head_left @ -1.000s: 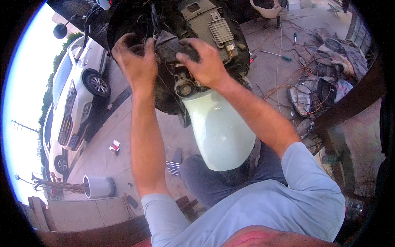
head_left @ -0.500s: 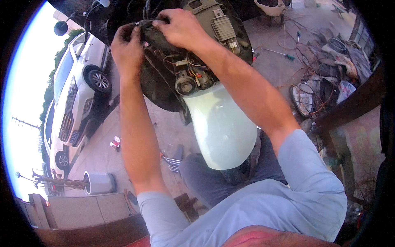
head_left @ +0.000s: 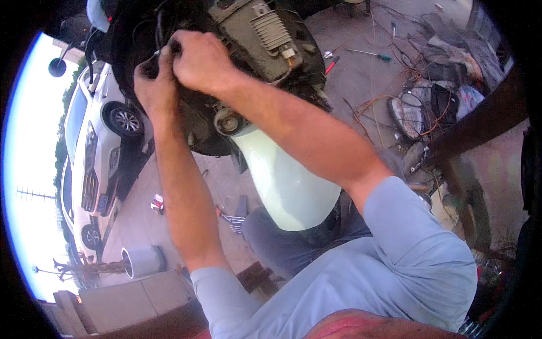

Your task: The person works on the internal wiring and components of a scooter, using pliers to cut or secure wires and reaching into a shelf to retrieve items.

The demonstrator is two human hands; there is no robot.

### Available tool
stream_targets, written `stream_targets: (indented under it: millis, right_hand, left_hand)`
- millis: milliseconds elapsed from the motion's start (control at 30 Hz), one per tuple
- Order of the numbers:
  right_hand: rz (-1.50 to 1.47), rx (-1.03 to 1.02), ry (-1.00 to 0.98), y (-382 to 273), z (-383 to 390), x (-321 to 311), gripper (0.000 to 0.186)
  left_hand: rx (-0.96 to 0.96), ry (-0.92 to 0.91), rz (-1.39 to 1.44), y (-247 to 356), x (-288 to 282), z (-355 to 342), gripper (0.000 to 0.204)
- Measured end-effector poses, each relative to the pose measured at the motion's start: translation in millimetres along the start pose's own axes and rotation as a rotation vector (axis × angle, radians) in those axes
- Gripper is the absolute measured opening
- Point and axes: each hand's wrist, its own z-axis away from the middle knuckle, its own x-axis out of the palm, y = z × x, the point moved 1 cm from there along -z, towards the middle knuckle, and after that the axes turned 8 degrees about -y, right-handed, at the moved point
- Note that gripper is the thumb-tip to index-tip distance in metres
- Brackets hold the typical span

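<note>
My left hand (head_left: 156,87) and my right hand (head_left: 202,61) meet at the upper left, their fingers pinched close together. Black wiring (head_left: 160,25) runs down into their grip, and a small pale tip shows at the left fingertips. The fingers hide most of what they hold. Around them is the stripped front of a scooter or motorbike, with dark, dusty parts. A finned metal regulator (head_left: 271,31) sits right of my hands, above a white connector (head_left: 289,55). Below my right wrist are a round dark lock-like part (head_left: 228,121) and a pale, glossy fender (head_left: 276,181).
A screwdriver (head_left: 370,54) and a red-handled tool (head_left: 332,65) lie on the ground at the right, near loose wires and a heap of bags (head_left: 446,101). A wrench set (head_left: 235,222) lies by my knee. White car (head_left: 101,135) and planter (head_left: 144,261) stand left.
The scooter front and both hands have shifted left in the view. My hands are closer together, the right one now covering more of the wiring. Both stay pinched.
</note>
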Motion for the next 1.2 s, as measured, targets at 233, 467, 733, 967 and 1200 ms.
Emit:
stream_targets:
  millis: [233,467,733,967,1200]
  right_hand:
    - [-0.096,-0.369,-0.045,19.2,143.2,-101.8,0.024]
    - [0.021,0.462,-0.487,197.7,247.0,-223.7,0.031]
    - [-0.255,0.810,-0.978,357.0,362.1,-168.8,0.067]
    - [-0.360,0.781,-0.766,390.3,441.1,-122.7,0.073]
    - [-0.554,0.613,-0.776,351.1,435.6,-133.5,0.057]
  left_hand:
    - [0.243,0.074,-0.742,-12.3,2.1,-13.3,0.059]
    - [0.216,0.164,-0.560,26.5,-9.9,42.1,0.074]
    - [0.858,-0.826,-0.842,38.9,80.4,159.8,0.028]
    - [0.695,-1.048,-1.365,20.9,97.5,131.3,0.048]
    - [0.819,-1.037,-1.555,3.4,71.6,135.3,0.073]
